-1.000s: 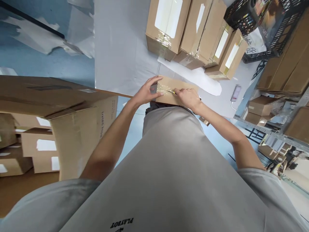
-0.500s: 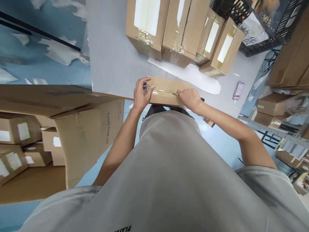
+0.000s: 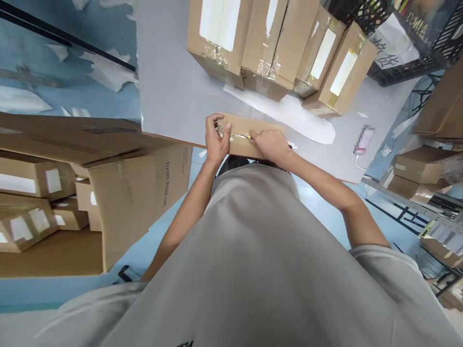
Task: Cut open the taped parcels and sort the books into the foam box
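A small taped cardboard box [image 3: 238, 126] lies at the table's near edge, right in front of my body. My left hand [image 3: 218, 140] grips its left end, fingers over the far corner and thumb on top. In my right hand [image 3: 271, 144] is a box cutter [image 3: 250, 137]; only a bit of yellow at its front and a dark rear end show past my fist. Its tip is at the clear tape along the box's top seam. Most of the cutter and the box's right part are hidden by my right hand.
Several taped cardboard boxes [image 3: 217, 62] stand across the grey table [image 3: 162, 96], with white sheet material [image 3: 307, 123] before them. At the back right is a black crate [image 3: 398, 72]. A large open carton [image 3: 133, 202] holding boxes stands left. Shelving [image 3: 405, 197] is to the right.
My right hand has moved left along the box's seam with the box cutter, closer to my left hand. My left hand keeps its hold on the box's left end. The view has shifted slightly.
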Tool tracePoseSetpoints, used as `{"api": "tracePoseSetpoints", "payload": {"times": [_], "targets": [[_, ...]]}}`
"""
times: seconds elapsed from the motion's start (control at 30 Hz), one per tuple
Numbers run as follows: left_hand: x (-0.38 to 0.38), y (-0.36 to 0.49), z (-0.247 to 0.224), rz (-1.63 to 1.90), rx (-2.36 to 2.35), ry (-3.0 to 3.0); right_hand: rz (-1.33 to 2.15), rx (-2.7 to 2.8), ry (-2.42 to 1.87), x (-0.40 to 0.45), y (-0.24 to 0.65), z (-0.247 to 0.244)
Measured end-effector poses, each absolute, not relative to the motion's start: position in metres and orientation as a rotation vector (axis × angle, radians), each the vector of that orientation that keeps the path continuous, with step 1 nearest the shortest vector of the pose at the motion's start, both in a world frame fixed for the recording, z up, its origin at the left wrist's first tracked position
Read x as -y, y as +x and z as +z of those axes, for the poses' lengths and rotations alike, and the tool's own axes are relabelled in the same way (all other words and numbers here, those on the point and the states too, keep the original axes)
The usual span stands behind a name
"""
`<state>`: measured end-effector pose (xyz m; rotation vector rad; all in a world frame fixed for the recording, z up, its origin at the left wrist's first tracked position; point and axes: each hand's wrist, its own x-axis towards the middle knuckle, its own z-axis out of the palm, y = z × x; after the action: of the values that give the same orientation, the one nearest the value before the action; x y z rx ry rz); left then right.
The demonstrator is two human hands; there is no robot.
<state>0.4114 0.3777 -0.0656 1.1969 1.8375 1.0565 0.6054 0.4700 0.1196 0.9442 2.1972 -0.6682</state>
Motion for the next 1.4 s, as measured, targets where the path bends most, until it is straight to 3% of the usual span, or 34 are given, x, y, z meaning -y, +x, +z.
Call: {"api": "tracePoseSetpoints", "payload": {"times": [0.17, 0.9, 1.4], "targets": [[-0.377, 0.413, -0.07, 1.081, -1.824, 1.17, -0.658, -2.217, 0.925, -0.469, 0.592, 0.104], [-0.377, 0.418, -0.077, 1.206, -1.687, 1.074, -0.496, -2.115, 0.925, -0.459, 0.564, 0.116], [-0.376, 0.421, -0.059, 1.13, -1.794, 1.111, -0.408, -1.861, 1.048, -0.463, 0.687, 0.132]]}}
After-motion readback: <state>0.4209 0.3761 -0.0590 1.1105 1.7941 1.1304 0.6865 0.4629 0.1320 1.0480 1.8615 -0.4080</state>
